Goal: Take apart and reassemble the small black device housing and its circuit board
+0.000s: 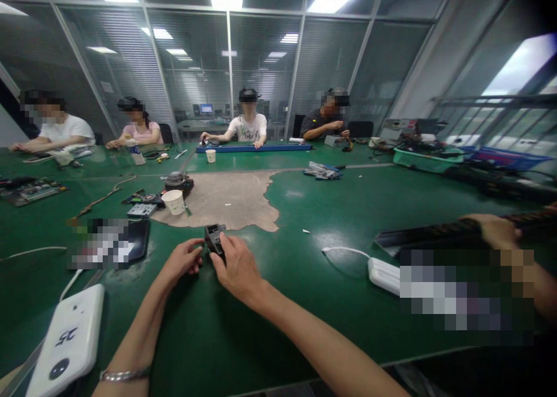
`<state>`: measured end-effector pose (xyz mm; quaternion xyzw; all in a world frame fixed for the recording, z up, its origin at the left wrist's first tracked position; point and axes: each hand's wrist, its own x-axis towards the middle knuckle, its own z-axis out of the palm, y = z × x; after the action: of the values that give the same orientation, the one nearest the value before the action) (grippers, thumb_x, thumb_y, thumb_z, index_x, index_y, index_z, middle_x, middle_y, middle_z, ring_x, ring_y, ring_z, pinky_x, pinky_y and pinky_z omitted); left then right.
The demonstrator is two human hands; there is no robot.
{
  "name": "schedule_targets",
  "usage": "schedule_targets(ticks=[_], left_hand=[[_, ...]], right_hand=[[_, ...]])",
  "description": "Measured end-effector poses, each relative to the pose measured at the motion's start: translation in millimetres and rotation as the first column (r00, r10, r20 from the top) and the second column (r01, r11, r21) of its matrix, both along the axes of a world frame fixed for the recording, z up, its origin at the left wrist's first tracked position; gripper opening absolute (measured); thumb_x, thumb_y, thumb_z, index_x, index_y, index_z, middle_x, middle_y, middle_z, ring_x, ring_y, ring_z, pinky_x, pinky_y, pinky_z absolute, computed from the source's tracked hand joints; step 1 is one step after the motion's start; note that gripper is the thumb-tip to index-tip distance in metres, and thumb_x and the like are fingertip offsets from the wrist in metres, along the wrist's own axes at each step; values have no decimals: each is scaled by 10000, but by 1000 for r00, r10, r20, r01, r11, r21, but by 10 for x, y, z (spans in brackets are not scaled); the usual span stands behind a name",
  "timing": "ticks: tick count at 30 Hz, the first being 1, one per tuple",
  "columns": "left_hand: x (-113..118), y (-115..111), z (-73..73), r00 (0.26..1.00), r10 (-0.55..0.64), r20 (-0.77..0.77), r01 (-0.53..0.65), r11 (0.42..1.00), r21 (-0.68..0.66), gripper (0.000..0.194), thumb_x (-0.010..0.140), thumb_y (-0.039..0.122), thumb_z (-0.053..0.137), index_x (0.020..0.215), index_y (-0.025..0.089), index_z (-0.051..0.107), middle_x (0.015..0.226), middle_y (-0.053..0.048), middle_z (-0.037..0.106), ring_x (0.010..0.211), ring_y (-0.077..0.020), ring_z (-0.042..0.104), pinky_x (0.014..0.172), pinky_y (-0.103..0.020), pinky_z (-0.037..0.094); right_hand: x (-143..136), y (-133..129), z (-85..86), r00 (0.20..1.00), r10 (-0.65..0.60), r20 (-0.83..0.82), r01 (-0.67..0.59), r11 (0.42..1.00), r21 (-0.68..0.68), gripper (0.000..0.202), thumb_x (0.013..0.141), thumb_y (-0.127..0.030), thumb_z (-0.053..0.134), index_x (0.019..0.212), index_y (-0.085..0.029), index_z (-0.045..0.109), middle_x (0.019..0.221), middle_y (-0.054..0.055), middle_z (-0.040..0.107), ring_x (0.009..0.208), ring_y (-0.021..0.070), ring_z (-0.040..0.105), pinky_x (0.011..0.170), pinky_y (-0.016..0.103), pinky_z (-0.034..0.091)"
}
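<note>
My right hand (239,269) grips a small black box-like part (213,238) with openings in its top end, held tilted just above the green table. Thumb and fingers press on its near and right sides. Close to the part's left side is my left hand (185,260), its fingers curled in toward the thumb. Whether a small piece sits between those fingertips is too small to tell. Beyond the hands lies a brown, ragged-edged sheet (226,197), with a paper cup (174,202) on its left side.
At left lie a white power bank (65,339) and a dark phone (138,240). Another white power bank (383,275) is at right, near a co-worker's hand (496,231) on a long black part (409,237). Gloves (322,170) and a green basket (429,159) sit farther back. Several people sit opposite.
</note>
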<state>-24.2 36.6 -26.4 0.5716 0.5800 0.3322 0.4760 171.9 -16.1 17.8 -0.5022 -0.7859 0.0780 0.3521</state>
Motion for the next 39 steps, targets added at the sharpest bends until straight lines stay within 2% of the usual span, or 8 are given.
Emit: schedule_targets(ticks=[7, 10, 16, 23, 28, 32, 39], left_hand=[[-12, -2, 0, 999, -7, 42, 7, 1000, 0, 516, 837, 352, 512, 1289, 121, 420, 613, 5, 600, 403, -92, 545, 369, -167, 389], [-6, -15, 10, 999, -4, 47, 4, 1000, -2, 507, 834, 350, 511, 1279, 120, 434, 600, 10, 594, 406, -90, 545, 370, -162, 384], [-9, 0, -12, 1000, -11, 28, 11, 1000, 7, 523, 814, 388, 532, 1256, 124, 445, 597, 20, 580, 399, -97, 543, 357, -168, 381], [12, -3, 14, 1000, -4, -4, 4, 1000, -7, 542, 806, 420, 530, 1256, 126, 459, 592, 17, 582, 403, -96, 544, 361, -164, 367], [-9, 23, -21, 1000, -9, -11, 9, 1000, -25, 558, 795, 438, 539, 1259, 136, 470, 599, 16, 586, 408, -103, 546, 373, -180, 377], [-14, 21, -26, 1000, -16, -24, 16, 1000, -11, 580, 788, 441, 547, 1268, 126, 464, 599, 13, 591, 409, -102, 537, 377, -183, 371], [5, -7, 24, 999, -26, -36, 25, 1000, -16, 574, 795, 429, 531, 1274, 123, 452, 614, 15, 594, 423, -95, 535, 386, -181, 367]], right_hand=[[-40, -32, -100, 987, 6, 160, 2, 999, -47, 470, 852, -366, 501, 1277, -178, 429, 1042, 113, 541, 958, 249, 495, 811, 374, 430], [-11, -55, -142, 982, 14, 188, -4, 999, -53, 521, 847, -376, 514, 1314, -181, 390, 1066, 119, 537, 959, 251, 496, 813, 379, 425], [6, -74, -136, 993, 30, 116, -29, 1000, -11, 568, 868, -428, 482, 1349, -156, 354, 1183, 143, 500, 1051, 263, 467, 880, 401, 401], [-5, -43, -242, 998, 53, 21, -53, 998, -35, 528, 855, -297, 504, 1349, -171, 370, 1153, 128, 526, 1037, 244, 501, 878, 387, 427], [48, 27, -82, 993, 39, -108, -33, 998, 57, 508, 869, -291, 481, 1347, -153, 378, 1192, 130, 518, 1092, 242, 485, 934, 390, 407], [236, 133, 2, 986, 14, -164, 1, 996, 92, 480, 867, -286, 481, 1323, -148, 414, 1221, 127, 518, 1120, 233, 481, 968, 376, 390], [542, 155, -223, 991, -73, -115, 78, 996, 40, 467, 843, -269, 502, 1290, -137, 461, 1185, 126, 557, 1103, 231, 500, 972, 385, 386]])
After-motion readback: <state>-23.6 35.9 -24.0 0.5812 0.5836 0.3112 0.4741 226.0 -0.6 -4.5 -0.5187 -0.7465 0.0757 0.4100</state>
